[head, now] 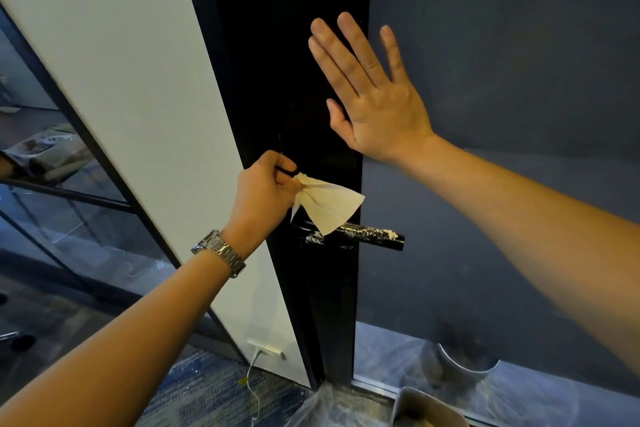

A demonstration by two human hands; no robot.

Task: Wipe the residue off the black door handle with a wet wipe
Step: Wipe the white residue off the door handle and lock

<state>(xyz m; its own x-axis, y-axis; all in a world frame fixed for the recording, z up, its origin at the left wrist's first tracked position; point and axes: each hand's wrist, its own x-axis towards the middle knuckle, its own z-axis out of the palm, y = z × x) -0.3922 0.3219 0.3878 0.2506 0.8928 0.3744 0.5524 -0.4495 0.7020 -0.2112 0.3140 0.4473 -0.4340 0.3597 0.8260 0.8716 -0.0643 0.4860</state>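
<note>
Head view looks down along a black door (298,80), with a white wall (131,62) to its left and a dark blue panel (502,62) to its right. Low on the door, a black door handle (374,238) sticks out to the right, its top streaked with white powdery residue (370,232). Of the two hands, the left hand (266,191) pinches a pale wet wipe (329,204) by one bunched corner between thumb and fingers. The loose sheet hangs down so that its lower tip reaches the inner end of the handle. A metal watch (220,251) sits on that wrist. The right hand (370,97) is spread wide with fingers apart, palm flat against the door's right edge above the handle, holding nothing. On the floor below stand a grey bin (429,407) and some clear plastic sheeting (322,406).
</note>
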